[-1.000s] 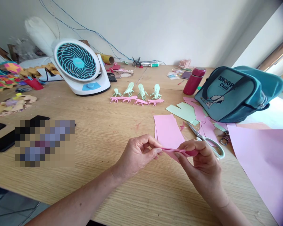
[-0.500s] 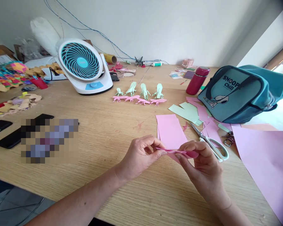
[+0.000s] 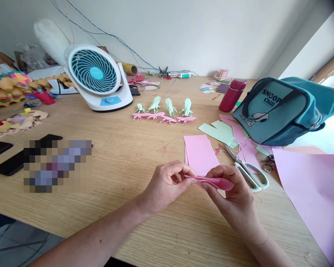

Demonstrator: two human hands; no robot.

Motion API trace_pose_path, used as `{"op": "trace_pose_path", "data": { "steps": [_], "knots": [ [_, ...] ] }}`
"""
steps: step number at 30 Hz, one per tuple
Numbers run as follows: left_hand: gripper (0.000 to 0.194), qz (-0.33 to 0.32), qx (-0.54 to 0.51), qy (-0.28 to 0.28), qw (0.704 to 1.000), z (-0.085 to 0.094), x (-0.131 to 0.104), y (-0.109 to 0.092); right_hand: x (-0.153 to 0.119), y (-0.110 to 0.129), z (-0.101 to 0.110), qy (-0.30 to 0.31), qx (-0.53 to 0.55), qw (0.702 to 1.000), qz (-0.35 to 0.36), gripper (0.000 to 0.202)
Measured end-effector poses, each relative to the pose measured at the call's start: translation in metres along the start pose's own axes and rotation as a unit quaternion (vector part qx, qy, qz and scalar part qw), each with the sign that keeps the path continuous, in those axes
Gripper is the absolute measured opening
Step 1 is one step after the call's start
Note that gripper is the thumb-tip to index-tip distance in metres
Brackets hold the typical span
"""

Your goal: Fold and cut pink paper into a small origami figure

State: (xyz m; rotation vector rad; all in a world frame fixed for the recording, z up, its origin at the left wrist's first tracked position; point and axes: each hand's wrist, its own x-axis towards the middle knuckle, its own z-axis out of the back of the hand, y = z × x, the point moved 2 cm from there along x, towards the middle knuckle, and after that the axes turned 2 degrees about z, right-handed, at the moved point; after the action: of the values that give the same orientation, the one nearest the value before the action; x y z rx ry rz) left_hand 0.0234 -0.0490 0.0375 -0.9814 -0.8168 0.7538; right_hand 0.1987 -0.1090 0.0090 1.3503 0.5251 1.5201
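Note:
Between my two hands a folded piece of pink paper (image 3: 221,183) is held above the near part of the table. My left hand (image 3: 169,184) pinches its left end between thumb and fingers. Closed on the middle of the same paper, my right hand (image 3: 232,193) has its thumb below and its fingers behind. The right end of the paper bulges in a loose curve. Just beyond the hands lies a small stack of pink paper sheets (image 3: 202,154). Scissors (image 3: 250,170) with pale handles rest beside my right hand.
Pink folded paper figures (image 3: 169,119) and green ones (image 3: 170,107) stand mid-table. Paper scraps (image 3: 218,132), a red bottle (image 3: 232,95), a teal bag (image 3: 275,111) and a large pink sheet (image 3: 311,193) are at right. A fan (image 3: 100,79) and black phone-like objects (image 3: 0,149) are at left.
My right hand has shifted slightly left along the pink paper, and its right end now bulges out more. My left hand keeps its pinch in nearly the same place.

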Motion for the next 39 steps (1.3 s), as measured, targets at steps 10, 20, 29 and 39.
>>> {"op": "trace_pose_path", "data": {
  "steps": [10, 20, 29, 39],
  "knots": [
    [0.009, -0.002, 0.005, 0.004, 1.000, -0.0010, -0.0027, 0.0016, 0.0019, 0.0023, -0.0039, -0.005, 0.019, 1.000, -0.005, 0.025],
    [0.014, 0.083, -0.065, -0.036, 0.994, -0.0016, -0.0021, 0.0046, -0.0003, 0.0025, -0.0010, -0.042, -0.021, 0.999, -0.012, 0.025],
    [0.016, 0.156, -0.192, 0.001, 0.969, -0.0023, -0.0003, 0.0092, -0.0004, 0.0032, 0.0010, -0.060, -0.043, 0.997, 0.006, 0.025],
    [0.022, 0.182, -0.242, 0.035, 0.952, 0.0000, 0.0023, 0.0092, 0.0018, 0.0041, 0.0029, -0.053, -0.032, 0.998, 0.007, 0.027]
  ]
}}
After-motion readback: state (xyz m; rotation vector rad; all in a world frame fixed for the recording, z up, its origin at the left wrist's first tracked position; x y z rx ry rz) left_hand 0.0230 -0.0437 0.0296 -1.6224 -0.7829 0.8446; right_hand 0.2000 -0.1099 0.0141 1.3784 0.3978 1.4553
